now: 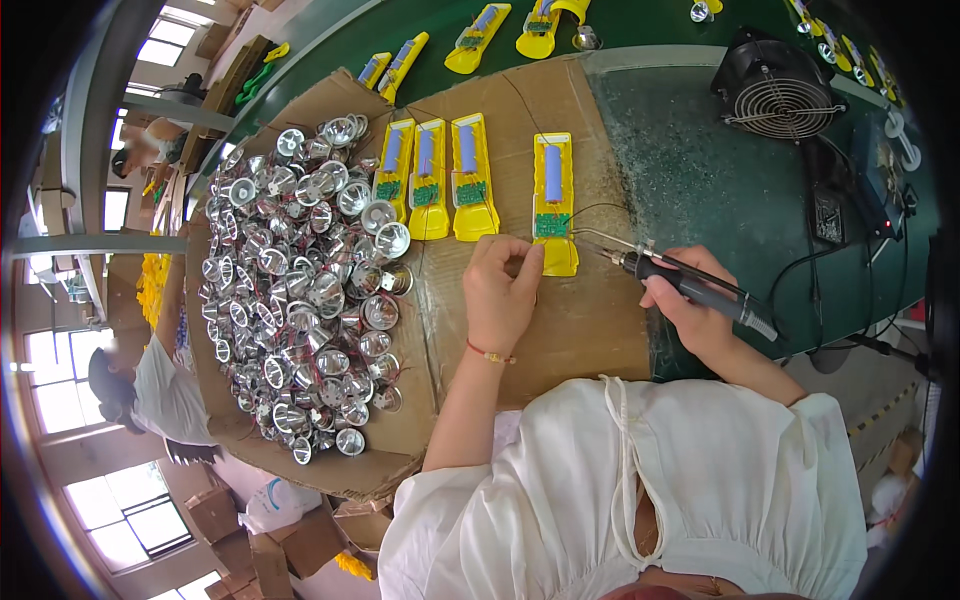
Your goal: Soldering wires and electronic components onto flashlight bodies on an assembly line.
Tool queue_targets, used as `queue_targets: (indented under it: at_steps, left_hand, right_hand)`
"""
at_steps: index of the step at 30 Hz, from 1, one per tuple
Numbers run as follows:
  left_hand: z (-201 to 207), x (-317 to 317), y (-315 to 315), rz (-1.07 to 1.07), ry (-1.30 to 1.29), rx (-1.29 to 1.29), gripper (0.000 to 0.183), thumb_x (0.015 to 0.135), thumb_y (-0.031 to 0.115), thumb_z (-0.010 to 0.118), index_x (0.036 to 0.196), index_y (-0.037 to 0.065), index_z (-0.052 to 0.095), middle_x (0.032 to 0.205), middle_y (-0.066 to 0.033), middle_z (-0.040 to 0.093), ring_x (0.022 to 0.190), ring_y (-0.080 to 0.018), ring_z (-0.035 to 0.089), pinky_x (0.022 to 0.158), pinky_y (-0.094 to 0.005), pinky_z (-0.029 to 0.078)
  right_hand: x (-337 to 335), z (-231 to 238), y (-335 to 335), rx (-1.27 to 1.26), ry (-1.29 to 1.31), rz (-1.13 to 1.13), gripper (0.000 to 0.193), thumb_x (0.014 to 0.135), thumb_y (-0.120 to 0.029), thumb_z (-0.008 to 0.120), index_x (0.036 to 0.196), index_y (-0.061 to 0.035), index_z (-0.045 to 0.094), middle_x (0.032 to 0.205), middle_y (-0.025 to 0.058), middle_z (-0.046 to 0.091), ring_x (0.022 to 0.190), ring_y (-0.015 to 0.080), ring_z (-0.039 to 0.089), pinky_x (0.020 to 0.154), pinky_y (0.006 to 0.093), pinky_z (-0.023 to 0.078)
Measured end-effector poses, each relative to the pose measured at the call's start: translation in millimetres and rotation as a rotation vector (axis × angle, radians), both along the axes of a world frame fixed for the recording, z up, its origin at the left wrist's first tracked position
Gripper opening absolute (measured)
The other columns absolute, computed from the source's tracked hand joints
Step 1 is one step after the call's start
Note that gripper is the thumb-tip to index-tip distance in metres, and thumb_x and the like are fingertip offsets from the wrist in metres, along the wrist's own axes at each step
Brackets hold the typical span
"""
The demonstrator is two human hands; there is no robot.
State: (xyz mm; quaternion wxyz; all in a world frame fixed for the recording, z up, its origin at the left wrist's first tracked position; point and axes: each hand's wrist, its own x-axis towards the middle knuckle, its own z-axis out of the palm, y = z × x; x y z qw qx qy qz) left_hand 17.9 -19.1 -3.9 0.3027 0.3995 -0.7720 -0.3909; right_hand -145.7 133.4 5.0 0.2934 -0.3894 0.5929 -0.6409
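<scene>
A yellow flashlight casing (566,262) lies lengthwise on the cardboard, with a purple battery cell (553,175) and a small green circuit board (551,225) inside. My left hand (503,290) is closed, its thumb and forefinger pinching at the lower left edge of this casing. In my right hand (695,310) is a soldering iron (690,285) with a curved metal tube along it; the tube's end reaches the board's right side. Thin dark wires run from the casing. Left of it stand three similar casings (470,180) in a row, also with cells and boards.
A large heap of silver reflector cups (300,270) covers the cardboard sheet (600,340) at left. A black fan (785,100) and a dark box with cables (850,180) stand at right on the green bench (680,200). More yellow casings (478,38) lie beyond. Another person (165,390) sits at far left.
</scene>
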Motion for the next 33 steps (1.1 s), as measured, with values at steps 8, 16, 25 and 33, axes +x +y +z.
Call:
queue_targets:
  at_steps: [8,16,25,33]
  left_hand:
    - [4,-1,0,0.001,-0.001,0.149,0.012,0.08,0.008,0.065,0.08,-0.001,0.058,0.074,-0.0018,0.055,0.06,-0.0061,0.052,0.054,-0.0201,0.043]
    - [1,-4,-2,0.002,0.011,0.092,0.012,0.08,0.008,0.066,0.077,-0.002,0.058,0.074,-0.0027,0.055,0.06,-0.0061,0.052,0.054,-0.0205,0.043]
    - [2,-4,-2,0.02,0.001,0.105,0.013,0.079,0.009,0.066,0.077,-0.001,0.059,0.069,-0.0016,0.057,0.058,-0.0053,0.051,0.053,-0.0204,0.043]
    - [14,-4,0,-0.021,0.027,-0.05,0.01,0.074,0.003,0.066,0.081,0.001,0.06,0.084,-0.008,0.055,0.069,-0.016,0.058,0.053,-0.0253,0.048]
  right_hand:
    - [5,-1,-17,-0.003,-0.042,-0.024,0.015,0.081,-0.008,0.063,0.089,0.0014,0.054,0.07,0.0072,0.063,0.06,0.0089,0.061,0.051,0.0212,0.047]
    - [7,0,-17,0.031,0.004,-0.005,0.014,0.081,-0.007,0.063,0.087,0.0014,0.053,0.068,0.006,0.062,0.058,0.0086,0.059,0.051,0.0213,0.046]
    - [-1,3,-4,0.031,0.022,-0.019,0.016,0.083,-0.005,0.058,0.094,0.0048,0.052,0.079,0.0121,0.06,0.064,0.0138,0.06,0.058,0.0252,0.049]
    - [-5,0,0,0.019,0.129,-0.029,0.018,0.083,-0.007,0.06,0.094,0.0048,0.053,0.08,0.0108,0.059,0.066,0.0133,0.06,0.06,0.0249,0.049]
